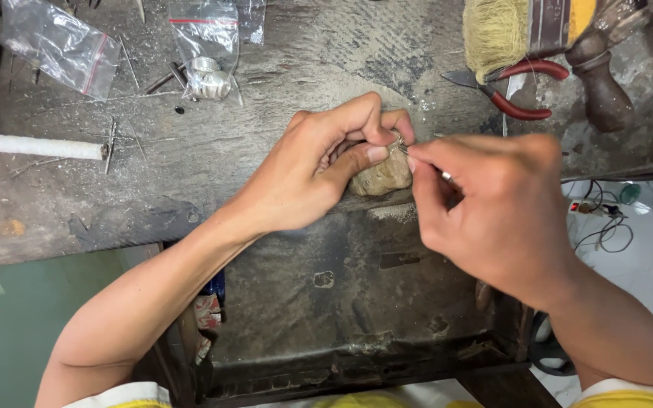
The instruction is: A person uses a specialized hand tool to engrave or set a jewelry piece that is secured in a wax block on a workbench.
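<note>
Head cam view, looking straight down at a scuffed dark workbench. Honestly the main thing is hard to see: a tiny silvery ring-like piece sits near the middle of the frame, mostly buried under fingertips, so I can't tell its full shape. The left hand comes in from the lower left, fingers curled, thumb and forefinger pinched shut on that piece. The right hand reaches in from the lower right, closed around a thin metal tool; only a glint of it shows, and its tip meets the piece. The two hands are pressed close together over a worn wooden peg, largely hidden behind them.

Upper right: a bristle brush cut off by the frame edge, plus red-handled pliers. Upper left: clear plastic bags and a white rod.
</note>
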